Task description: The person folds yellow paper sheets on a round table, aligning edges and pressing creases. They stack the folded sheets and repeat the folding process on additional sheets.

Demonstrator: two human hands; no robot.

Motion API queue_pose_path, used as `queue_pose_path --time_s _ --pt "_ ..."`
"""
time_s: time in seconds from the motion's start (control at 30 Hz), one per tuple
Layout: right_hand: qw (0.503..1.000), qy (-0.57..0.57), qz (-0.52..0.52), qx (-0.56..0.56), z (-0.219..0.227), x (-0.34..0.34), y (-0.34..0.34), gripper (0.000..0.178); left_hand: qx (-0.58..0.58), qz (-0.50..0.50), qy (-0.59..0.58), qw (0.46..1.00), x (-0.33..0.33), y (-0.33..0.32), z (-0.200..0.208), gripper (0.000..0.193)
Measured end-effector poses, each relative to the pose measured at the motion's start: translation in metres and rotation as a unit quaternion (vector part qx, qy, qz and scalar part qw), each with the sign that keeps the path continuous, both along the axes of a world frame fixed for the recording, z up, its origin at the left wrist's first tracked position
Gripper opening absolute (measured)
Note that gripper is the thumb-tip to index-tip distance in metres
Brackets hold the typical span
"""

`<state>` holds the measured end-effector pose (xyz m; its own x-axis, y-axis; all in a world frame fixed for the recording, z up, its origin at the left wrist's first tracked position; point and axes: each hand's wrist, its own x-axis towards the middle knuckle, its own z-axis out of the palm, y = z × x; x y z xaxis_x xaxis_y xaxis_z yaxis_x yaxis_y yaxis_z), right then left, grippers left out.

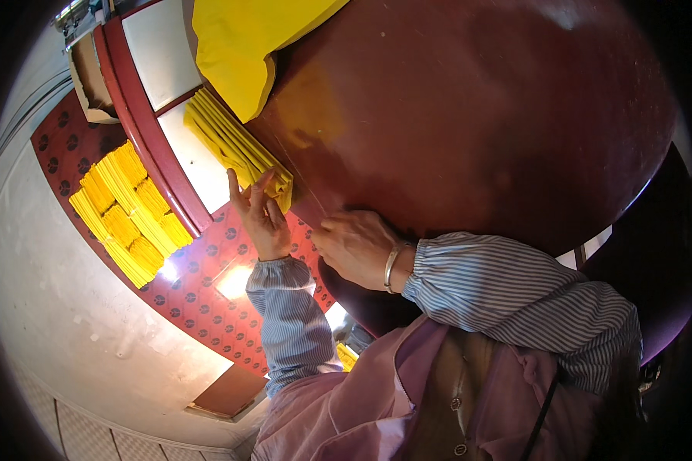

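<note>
My left hand (266,224) is raised with its fingers apart, at the near end of a stack of folded yellow cloths (221,132). Its fingertips overlap that end in the picture; whether they touch it I cannot tell. At the edge of the glossy dark red table (469,115), my right hand (359,244) is closed with its fingers curled. What it pinches, if anything, is hidden. A wide piece of yellow cloth (242,50) lies across the table's far left part, beyond the stack.
Left of the table, bundles of folded yellow cloth (131,211) lie on a red patterned surface (215,303). A dark red rail (142,131) runs beside white panels (161,54). An open cardboard box (92,77) stands at the far left, near a pale wall (69,292).
</note>
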<state>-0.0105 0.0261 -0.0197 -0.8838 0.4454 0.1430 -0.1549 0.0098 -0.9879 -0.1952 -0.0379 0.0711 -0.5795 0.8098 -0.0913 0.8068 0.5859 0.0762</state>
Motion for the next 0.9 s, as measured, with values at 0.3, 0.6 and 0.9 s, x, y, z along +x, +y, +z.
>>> queue_pose_path --time_s 0.3,0.6,0.9 --pt "0.999 -0.011 0.038 0.001 0.005 0.003 0.009 0.009 -0.008 -0.054 0.062 0.997 0.002 0.006 -0.003 0.029" --pt "0.999 -0.010 0.037 0.002 0.004 0.003 0.007 0.010 0.005 -0.035 0.063 0.997 -0.001 0.001 -0.006 0.036" --pt "1.000 -0.010 0.029 -0.002 0.006 0.004 0.010 0.011 -0.007 -0.013 -0.010 1.000 0.004 0.003 -0.006 0.042"
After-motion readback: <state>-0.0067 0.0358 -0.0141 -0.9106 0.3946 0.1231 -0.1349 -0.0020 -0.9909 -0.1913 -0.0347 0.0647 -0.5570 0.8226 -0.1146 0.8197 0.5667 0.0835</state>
